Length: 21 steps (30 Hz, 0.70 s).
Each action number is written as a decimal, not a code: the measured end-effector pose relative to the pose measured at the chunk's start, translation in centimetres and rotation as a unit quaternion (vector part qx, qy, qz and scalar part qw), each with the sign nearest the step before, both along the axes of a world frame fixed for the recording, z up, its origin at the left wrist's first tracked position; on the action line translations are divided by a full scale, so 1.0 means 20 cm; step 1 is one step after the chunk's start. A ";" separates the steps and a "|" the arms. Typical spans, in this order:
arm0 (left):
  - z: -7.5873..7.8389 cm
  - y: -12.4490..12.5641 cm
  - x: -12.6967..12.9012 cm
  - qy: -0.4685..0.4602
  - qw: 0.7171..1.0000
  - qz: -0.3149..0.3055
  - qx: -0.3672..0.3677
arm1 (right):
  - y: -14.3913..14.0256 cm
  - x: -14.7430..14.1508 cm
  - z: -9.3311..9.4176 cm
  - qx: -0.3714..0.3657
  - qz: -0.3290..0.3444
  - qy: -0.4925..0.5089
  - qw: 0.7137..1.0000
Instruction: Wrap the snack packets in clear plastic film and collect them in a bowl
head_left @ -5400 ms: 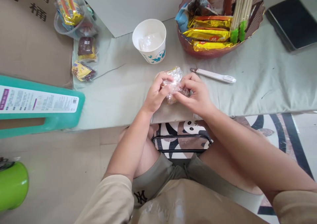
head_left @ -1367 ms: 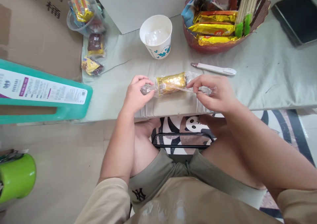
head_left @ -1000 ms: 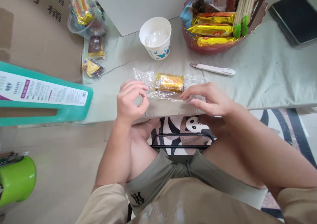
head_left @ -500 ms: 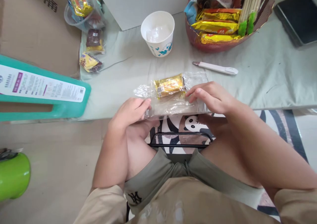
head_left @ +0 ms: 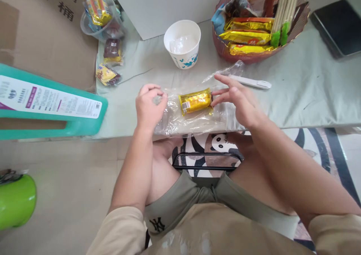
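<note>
A yellow wrapped snack (head_left: 196, 101) lies on a spread sheet of clear plastic wrap (head_left: 194, 124) at the table's front edge. My left hand (head_left: 149, 106) is at the wrap's left end, fingers curled and thumb brought in, with a bit of the film pinched between them. To the right of the snack is my right hand (head_left: 239, 99), its fingers stretched out and spread over the wrap. Its fingertips reach the snack's right end. Behind that hand lies a white pen-like cutter (head_left: 254, 82), partly covered by the fingers and film.
A paper cup (head_left: 182, 46) holding something clear stands behind the wrap. At the back right are a reddish bowl (head_left: 262, 58) of snacks and sticks, and a black phone-like slab (head_left: 338, 27). Leftward lie small packets (head_left: 108, 74) and a green-handled container (head_left: 96, 125).
My left hand has risen and moved away from the table edge, lifting film. My right hand's fingers have spread and reached farther back. The wrap's back right corner now stands up near the cutter.
</note>
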<state>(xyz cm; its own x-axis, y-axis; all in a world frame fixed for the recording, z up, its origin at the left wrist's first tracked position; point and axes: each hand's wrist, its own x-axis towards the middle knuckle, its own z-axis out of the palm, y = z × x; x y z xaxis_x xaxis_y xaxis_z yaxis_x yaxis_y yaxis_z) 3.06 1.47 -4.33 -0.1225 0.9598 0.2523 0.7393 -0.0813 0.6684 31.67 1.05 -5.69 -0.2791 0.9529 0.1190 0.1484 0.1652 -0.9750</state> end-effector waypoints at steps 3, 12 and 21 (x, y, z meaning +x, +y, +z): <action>0.02 0.07 0.01 -0.174 0.982 0.047 -0.061 | 0.09 -0.02 -0.03 -0.044 -0.017 0.067 0.997; -0.09 0.25 -0.10 -0.364 0.887 0.197 -0.204 | 0.13 -0.16 -0.06 0.136 0.067 -0.191 0.970; 0.19 0.05 0.06 -0.092 0.989 -0.017 0.113 | 0.08 -0.19 -0.06 0.152 0.091 -0.347 0.921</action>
<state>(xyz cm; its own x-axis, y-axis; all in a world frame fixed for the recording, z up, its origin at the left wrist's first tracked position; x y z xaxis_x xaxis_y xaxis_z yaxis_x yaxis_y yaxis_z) 4.19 2.56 -0.46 -0.1548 0.8858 0.4374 0.6012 -0.2669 0.7532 27.83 2.66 -6.91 -0.5397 0.8352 0.1061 0.6612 0.4984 -0.5607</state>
